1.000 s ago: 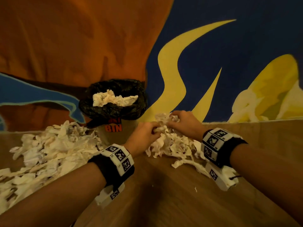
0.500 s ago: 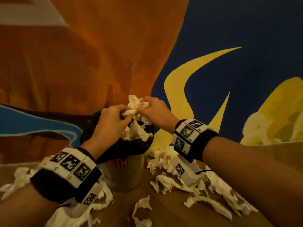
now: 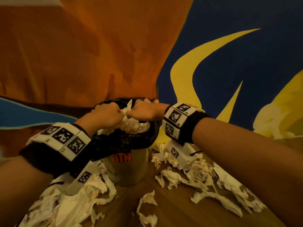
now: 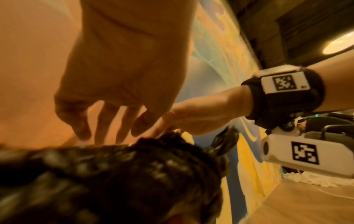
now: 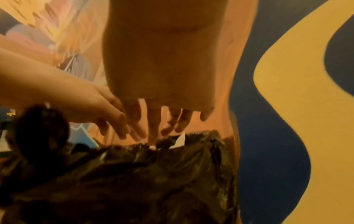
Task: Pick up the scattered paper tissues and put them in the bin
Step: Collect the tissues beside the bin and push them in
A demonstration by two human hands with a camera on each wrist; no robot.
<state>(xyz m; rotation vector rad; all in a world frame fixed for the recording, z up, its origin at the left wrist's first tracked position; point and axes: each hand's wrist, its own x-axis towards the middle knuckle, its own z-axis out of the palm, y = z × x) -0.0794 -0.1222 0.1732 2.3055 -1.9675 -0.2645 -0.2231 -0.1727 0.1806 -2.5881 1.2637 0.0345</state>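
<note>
In the head view, the left hand [image 3: 106, 116] and right hand [image 3: 144, 112] are held knuckle to knuckle over the bin [image 3: 127, 167], above the tissues [image 3: 132, 125] heaped inside its black liner [image 3: 124, 141]; more tissues are strewn on the floor [image 3: 172, 210]. In both wrist views, fingers [image 4: 101, 121] are seen extended downward, nothing gripped

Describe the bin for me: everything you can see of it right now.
The bin is a small pale round container standing upright on the wooden floor against the painted wall, with orange "BIN" lettering on its front. A crinkled black plastic liner folds over its rim. White tissues fill it to the top. Both hands, left hand and right hand, are over its mouth; loose tissues lie around its base.
</note>
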